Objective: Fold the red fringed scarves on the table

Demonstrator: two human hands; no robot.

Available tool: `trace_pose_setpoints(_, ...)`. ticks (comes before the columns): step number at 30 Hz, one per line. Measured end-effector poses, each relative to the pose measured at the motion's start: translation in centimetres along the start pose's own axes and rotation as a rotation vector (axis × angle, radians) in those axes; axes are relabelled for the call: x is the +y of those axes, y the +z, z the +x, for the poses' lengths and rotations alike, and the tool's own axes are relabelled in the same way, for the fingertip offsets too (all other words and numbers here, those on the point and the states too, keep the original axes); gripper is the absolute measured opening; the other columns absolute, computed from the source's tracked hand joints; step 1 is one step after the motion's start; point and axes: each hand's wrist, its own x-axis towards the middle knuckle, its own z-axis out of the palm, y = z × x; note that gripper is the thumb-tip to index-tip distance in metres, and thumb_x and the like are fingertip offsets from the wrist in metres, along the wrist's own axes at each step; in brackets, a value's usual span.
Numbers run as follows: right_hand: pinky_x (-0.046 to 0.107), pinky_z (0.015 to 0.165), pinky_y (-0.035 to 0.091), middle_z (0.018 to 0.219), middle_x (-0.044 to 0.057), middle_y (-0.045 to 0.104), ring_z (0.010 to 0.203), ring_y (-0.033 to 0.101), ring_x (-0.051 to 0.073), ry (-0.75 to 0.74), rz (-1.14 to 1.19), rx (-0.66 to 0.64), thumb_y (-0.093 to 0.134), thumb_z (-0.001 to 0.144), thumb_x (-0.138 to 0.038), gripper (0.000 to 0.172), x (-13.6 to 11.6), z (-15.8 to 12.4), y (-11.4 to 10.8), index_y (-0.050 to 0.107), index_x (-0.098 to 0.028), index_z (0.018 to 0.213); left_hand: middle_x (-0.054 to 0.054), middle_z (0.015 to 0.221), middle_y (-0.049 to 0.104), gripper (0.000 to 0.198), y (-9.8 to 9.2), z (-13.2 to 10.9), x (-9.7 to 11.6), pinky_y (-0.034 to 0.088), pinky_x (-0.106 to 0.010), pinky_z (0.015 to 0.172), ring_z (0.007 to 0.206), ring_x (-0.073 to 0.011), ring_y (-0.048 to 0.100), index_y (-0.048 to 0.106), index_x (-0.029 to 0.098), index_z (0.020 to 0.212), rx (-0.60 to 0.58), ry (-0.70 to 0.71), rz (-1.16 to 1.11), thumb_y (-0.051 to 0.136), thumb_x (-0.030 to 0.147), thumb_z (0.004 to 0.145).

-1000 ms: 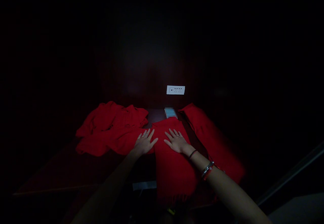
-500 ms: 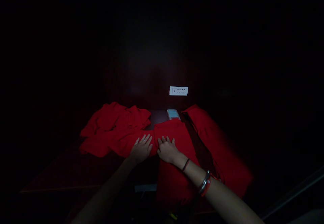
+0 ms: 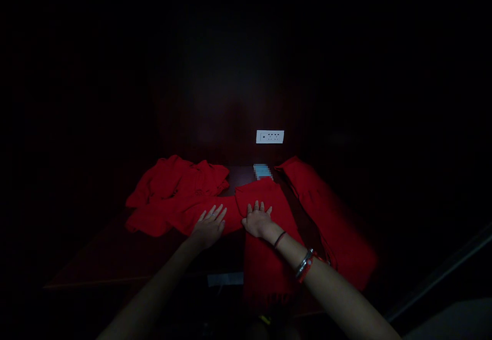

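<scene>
My left hand [image 3: 210, 226] lies with fingers spread on a stretch of red cloth [image 3: 233, 214] that runs left to a crumpled red heap [image 3: 172, 178]. Beside it, my right hand [image 3: 257, 219] rests flat, fingers apart, on a folded red fringed scarf [image 3: 271, 263]. The scarf's fringed end hangs over the front edge of the table. To the right lies another long folded red cloth [image 3: 326, 217], touched by neither hand. Whether the cloth under my left hand joins the scarf, I cannot tell.
The dark table [image 3: 96, 258] has its front edge nearest me. A small pale blue, blurred-out item [image 3: 263, 171] lies at the back, below a white wall socket [image 3: 270, 136]. The surroundings are very dark.
My hands have moved slightly apart: the left a little to the left, the right a little to the right over the scarf. Both stay flat on the cloth.
</scene>
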Motion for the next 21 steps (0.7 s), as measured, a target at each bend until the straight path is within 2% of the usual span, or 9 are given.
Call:
trace_pose_setpoints(4, 0.057, 0.09, 0.001, 0.136, 0.015, 0.009, 0.121, 0.004, 0.034, -0.105, 0.085, -0.002, 0.02, 0.077, -0.052, 0.064, 0.7, 0.1, 0.0, 0.018, -0.014, 0.13, -0.005, 0.133, 0.025, 0.047, -0.8, 0.3, 0.1, 0.02, -0.042, 0.095, 0.121, -0.0217, 0.021, 0.028, 0.018, 0.126, -0.069, -0.032, -0.032, 0.024, 0.031, 0.08)
trace_pose_setpoints(7, 0.052, 0.093, 0.005, 0.135, 0.009, 0.016, 0.122, 0.008, 0.029, -0.163, 0.135, 0.099, 0.013, 0.078, -0.055, 0.062, 2.9, 0.0, -0.6, 0.024, -0.02, 0.128, -0.01, 0.125, 0.039, 0.042, -1.5, 1.5, 0.7, 0.027, -0.037, 0.092, 0.114, -0.0214, 0.034, 0.04, 0.015, 0.118, -0.024, -0.022, -0.056, 0.029, 0.026, 0.079)
trace_pose_setpoints(9, 0.049, 0.093, 0.013, 0.132, 0.011, 0.024, 0.12, 0.016, 0.029, -0.053, 0.108, 0.211, 0.02, 0.078, -0.052, 0.058, 5.1, -0.1, -1.2, 0.029, -0.018, 0.125, -0.012, 0.11, 0.052, 0.037, -1.8, 2.7, 1.4, 0.033, -0.031, 0.087, 0.102, -0.0186, 0.046, 0.051, 0.014, 0.106, 0.039, -0.039, -0.12, 0.027, 0.027, 0.08)
trace_pose_setpoints(11, 0.045, 0.088, 0.026, 0.125, 0.016, 0.033, 0.115, 0.028, 0.03, 0.144, 0.089, 0.245, 0.034, 0.076, -0.048, 0.057, 7.3, 0.1, -1.5, 0.033, -0.016, 0.122, -0.012, 0.097, 0.057, 0.038, -2.0, 4.1, 2.1, 0.037, -0.028, 0.08, 0.092, -0.018, 0.052, 0.053, 0.012, 0.1, 0.081, -0.118, -0.22, 0.027, 0.034, 0.081)
trace_pose_setpoints(13, 0.037, 0.081, 0.035, 0.117, 0.018, 0.041, 0.106, 0.04, 0.027, 0.256, 0.124, 0.221, 0.044, 0.073, -0.041, 0.056, 9.3, 0.4, -1.5, 0.033, -0.015, 0.122, -0.012, 0.091, 0.059, 0.041, -2.0, 5.6, 2.7, 0.04, -0.027, 0.074, 0.086, -0.0191, 0.054, 0.048, 0.01, 0.106, 0.08, -0.204, -0.308, 0.037, 0.039, 0.077)
trace_pose_setpoints(14, 0.033, 0.079, 0.036, 0.114, 0.016, 0.044, 0.102, 0.045, 0.024, 0.254, 0.16, 0.218, 0.047, 0.072, -0.036, 0.055, 10.1, 0.7, -1.3, 0.034, -0.015, 0.121, -0.01, 0.088, 0.06, 0.044, -2.0, 6.2, 2.9, 0.041, -0.026, 0.071, 0.083, -0.0187, 0.055, 0.045, 0.01, 0.11, 0.064, -0.222, -0.351, 0.043, 0.036, 0.075)
trace_pose_setpoints(17, 0.022, 0.079, 0.036, 0.106, 0.009, 0.052, 0.094, 0.05, 0.016, 0.132, 0.275, 0.298, 0.05, 0.07, -0.019, 0.049, 11.6, 1.5, -0.9, 0.038, -0.016, 0.117, -0.005, 0.081, 0.06, 0.037, -1.4, 7.3, 3.2, 0.041, -0.023, 0.068, 0.076, -0.0145, 0.055, 0.046, 0.014, 0.11, 0.06, -0.131, -0.46, 0.046, 0.019, 0.073)
trace_pose_setpoints(19, 0.02, 0.079, 0.035, 0.103, 0.006, 0.054, 0.092, 0.051, 0.014, 0.082, 0.298, 0.378, 0.048, 0.069, -0.012, 0.044, 12.0, 1.7, -0.6, 0.042, -0.017, 0.113, -0.004, 0.086, 0.059, 0.03, -0.8, 7.3, 3.2, 0.039, -0.021, 0.074, 0.082, -0.0125, 0.053, 0.055, 0.016, 0.1, 0.157, -0.041, -0.471, 0.039, 0.012, 0.075)
trace_pose_setpoints(21, 0.021, 0.077, 0.036, 0.1, 0.007, 0.054, 0.089, 0.052, 0.014, 0.082, 0.25, 0.402, 0.043, 0.073, -0.011, 0.038, 12.0, 1.6, -0.4, 0.045, -0.018, 0.111, -0.005, 0.092, 0.057, 0.031, -0.2, 6.8, 3.3, 0.036, -0.022, 0.081, 0.089, -0.0127, 0.05, 0.058, 0.017, 0.096, 0.247, 0.011, -0.415, 0.034, 0.012, 0.077)
